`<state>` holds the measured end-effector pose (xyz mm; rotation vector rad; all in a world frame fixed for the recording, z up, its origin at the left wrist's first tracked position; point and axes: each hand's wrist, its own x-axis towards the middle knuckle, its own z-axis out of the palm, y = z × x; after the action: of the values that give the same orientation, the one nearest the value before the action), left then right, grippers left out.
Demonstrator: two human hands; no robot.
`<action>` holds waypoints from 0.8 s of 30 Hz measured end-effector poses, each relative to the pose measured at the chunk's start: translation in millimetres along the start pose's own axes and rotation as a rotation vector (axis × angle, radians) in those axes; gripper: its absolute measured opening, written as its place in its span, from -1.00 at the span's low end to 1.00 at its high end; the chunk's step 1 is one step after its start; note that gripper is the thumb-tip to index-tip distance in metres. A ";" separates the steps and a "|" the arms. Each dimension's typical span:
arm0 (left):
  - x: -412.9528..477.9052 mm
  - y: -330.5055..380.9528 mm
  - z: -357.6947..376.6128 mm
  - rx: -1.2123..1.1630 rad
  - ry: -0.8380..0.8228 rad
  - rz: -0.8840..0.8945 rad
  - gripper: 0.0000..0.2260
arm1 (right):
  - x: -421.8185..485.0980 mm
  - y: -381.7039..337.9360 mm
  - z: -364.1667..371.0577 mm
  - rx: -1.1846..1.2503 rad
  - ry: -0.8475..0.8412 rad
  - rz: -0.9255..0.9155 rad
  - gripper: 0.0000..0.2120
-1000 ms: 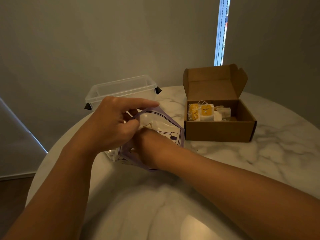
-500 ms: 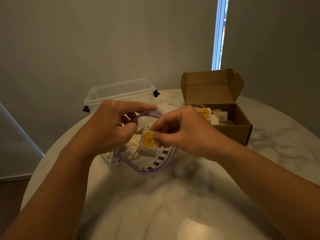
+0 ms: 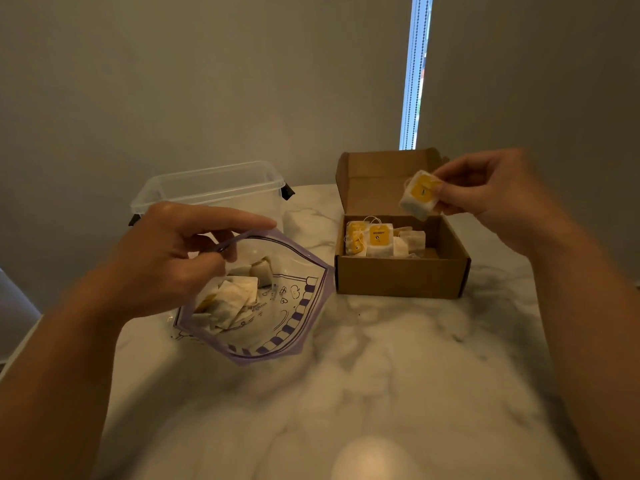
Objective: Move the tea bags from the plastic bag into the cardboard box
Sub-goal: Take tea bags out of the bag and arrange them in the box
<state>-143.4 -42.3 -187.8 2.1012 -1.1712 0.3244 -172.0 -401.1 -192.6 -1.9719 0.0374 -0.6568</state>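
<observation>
My left hand [image 3: 173,258] pinches the rim of a clear plastic bag [image 3: 284,327] with purple print, holding its mouth wide over the table. Several white tea bags [image 3: 235,299] lie inside it. My right hand [image 3: 485,188] pinches one tea bag [image 3: 420,194] with a yellow tag, held in the air above the open cardboard box [image 3: 398,278]. Inside the box lie several tea bags [image 3: 379,239], some with yellow tags. The box lid stands upright at the back.
A clear plastic tub [image 3: 214,188] with black clips stands behind the bag. Everything sits on a round white marble table [image 3: 381,358], whose edge curves down the left side. Grey walls and a narrow bright window strip are behind.
My right hand has come out of the bag with a tea bag and moved right and up, from over the bag's mouth to above the box. My left hand keeps hold of the bag's rim.
</observation>
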 end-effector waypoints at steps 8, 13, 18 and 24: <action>-3.3 -1.6 -8.8 -0.104 0.009 -0.021 -0.36 | 9.1 19.1 6.1 -0.538 -0.132 0.029 -0.85; -4.1 -2.7 -12.2 -0.119 0.014 -0.020 -0.39 | 15.6 32.0 12.2 -0.650 -0.148 0.076 -0.78; -3.4 -3.6 -13.3 -0.119 0.003 -0.030 -0.50 | 15.4 33.5 14.3 -0.668 -0.023 0.033 -0.74; -3.0 -1.7 -10.9 -0.116 0.006 -0.059 -0.51 | -25.7 -36.1 20.9 0.004 -0.299 -0.097 -0.81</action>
<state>-142.5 -32.4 -182.2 2.0277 -1.0964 0.2299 -193.3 -358.6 -180.5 -2.0591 -0.2430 -0.4170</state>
